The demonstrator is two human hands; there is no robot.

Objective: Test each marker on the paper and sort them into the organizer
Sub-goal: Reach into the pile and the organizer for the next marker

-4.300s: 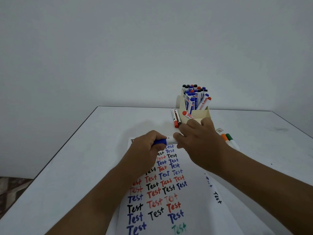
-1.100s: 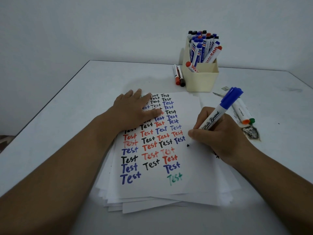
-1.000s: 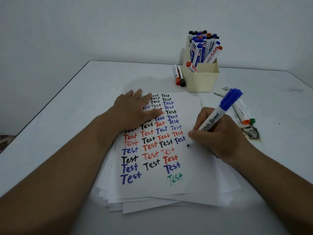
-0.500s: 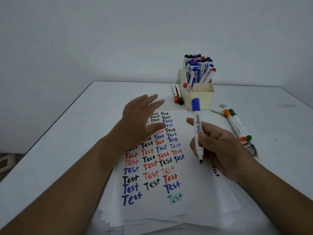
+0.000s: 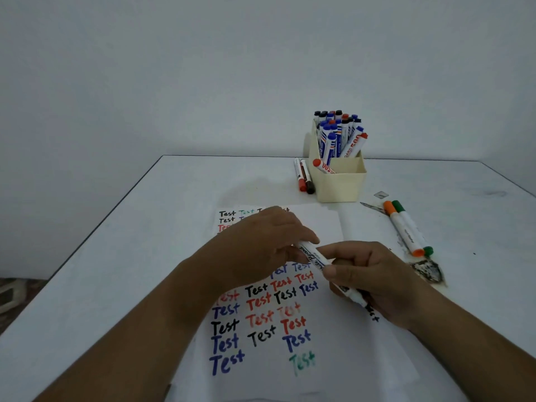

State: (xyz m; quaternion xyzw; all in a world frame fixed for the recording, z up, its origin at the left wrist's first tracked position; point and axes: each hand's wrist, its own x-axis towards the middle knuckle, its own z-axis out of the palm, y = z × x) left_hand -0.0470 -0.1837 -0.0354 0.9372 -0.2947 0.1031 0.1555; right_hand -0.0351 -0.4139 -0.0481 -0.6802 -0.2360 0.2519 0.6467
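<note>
White paper sheet (image 5: 333,358) nearest, covered in coloured "Test" words. Above it, whiteboard marker (image 5: 327,269) pinched in right hand (image 5: 374,280), left hand (image 5: 261,245) gripping its far end. Farther right, orange and green markers (image 5: 406,227) lying side by side. Farthest, cream organizer (image 5: 339,184): back compartment crammed with upright markers, front holding one red-capped marker (image 5: 323,166).

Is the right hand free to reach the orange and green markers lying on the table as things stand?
Probably not yet. The right hand grips the white marker, which the left hand also holds. The path to the orange marker and green marker looks open.
</note>
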